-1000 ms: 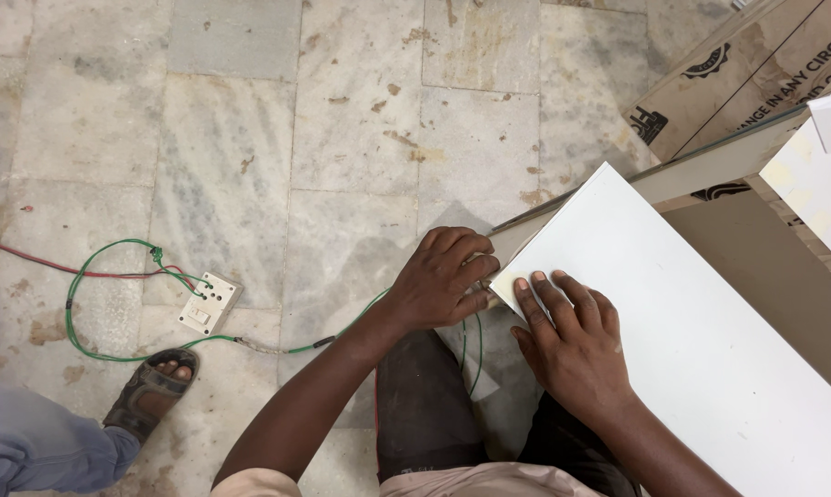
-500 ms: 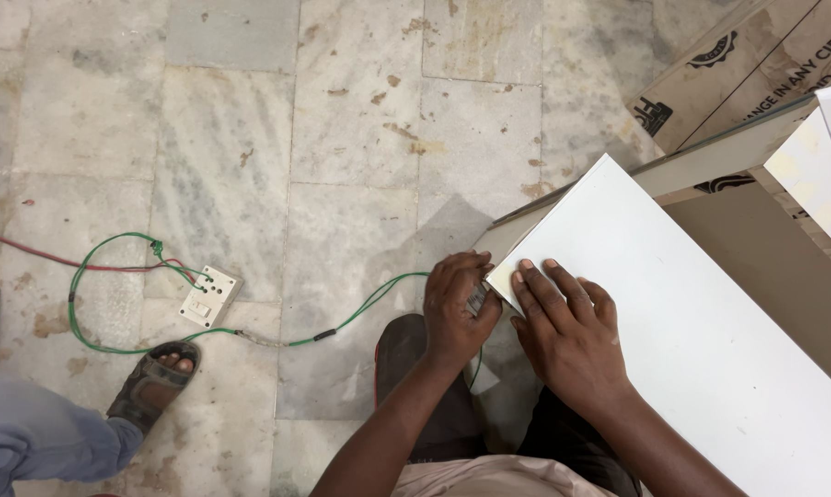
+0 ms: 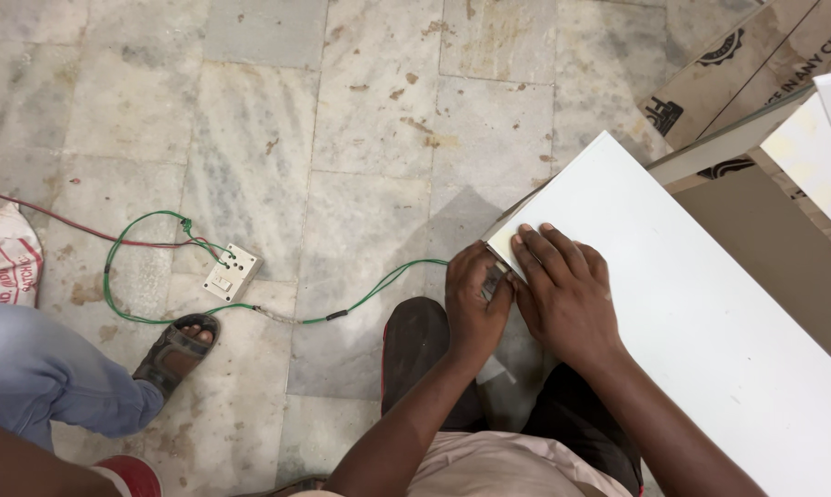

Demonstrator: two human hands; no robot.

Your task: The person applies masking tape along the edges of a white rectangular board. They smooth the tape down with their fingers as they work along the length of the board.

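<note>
The white panel (image 3: 701, 322) lies slanted across my lap and knees, its near corner pointing toward the marble floor (image 3: 342, 120), and everything else I place from that corner. My right hand (image 3: 563, 294) rests flat on the panel just behind the corner, fingers spread and open, apparently pressing the board down so it stays steady. My left hand (image 3: 475, 299) is curled at the corner's edge, closed around something small and dark that I cannot make out; it touches the panel's edge, and the grip looks meant to work on that edge while the other hand braces. A green wire (image 3: 379, 285) runs away from the corner across the floor to a white switch box (image 3: 230, 272) well to the left, where it loops with a red wire (image 3: 84, 230). Beside that box stands another person's sandalled foot (image 3: 176, 350) and a light blue trouser leg (image 3: 47, 368). Beyond the panel's far end lean brown cardboard boxes (image 3: 756, 64), near a second pale board (image 3: 820, 156).
</note>
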